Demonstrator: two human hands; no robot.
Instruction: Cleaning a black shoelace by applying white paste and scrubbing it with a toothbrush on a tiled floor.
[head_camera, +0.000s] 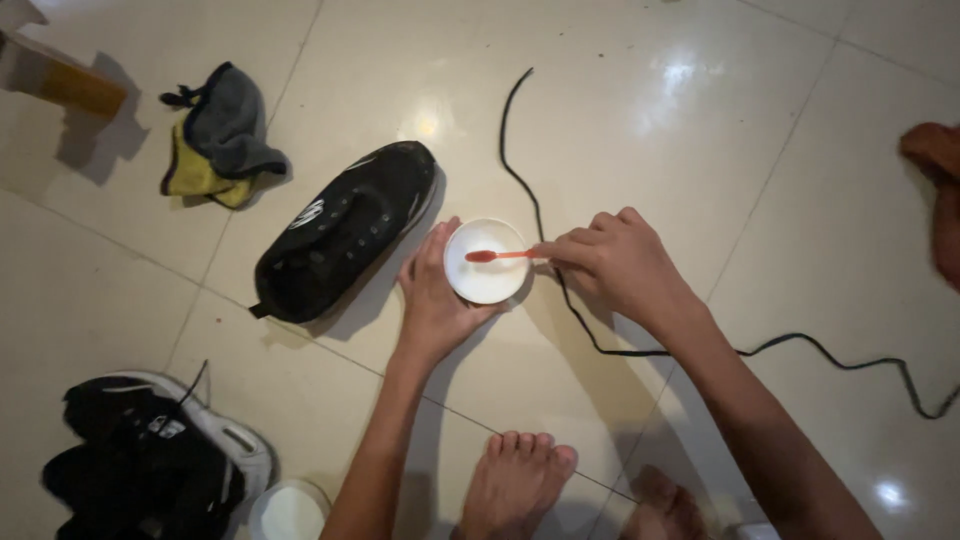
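My left hand (432, 298) cups a small white bowl (487, 280) from its left side and holds it just above the tiled floor. My right hand (617, 258) pinches the handle of an orange toothbrush (497, 256), whose head rests inside the bowl. A black shoe without laces (343, 231) lies on the floor just left of the bowl. A long black shoelace (520, 180) trails from the top of the view, passes under my right hand and runs off to the right.
A grey and yellow cloth (220, 140) lies at upper left near a wooden furniture leg (62, 80). A black and white shoe (150, 460) and a white container (290, 510) sit at lower left. My bare feet (515, 480) are at the bottom. An orange cloth (940, 190) lies far right.
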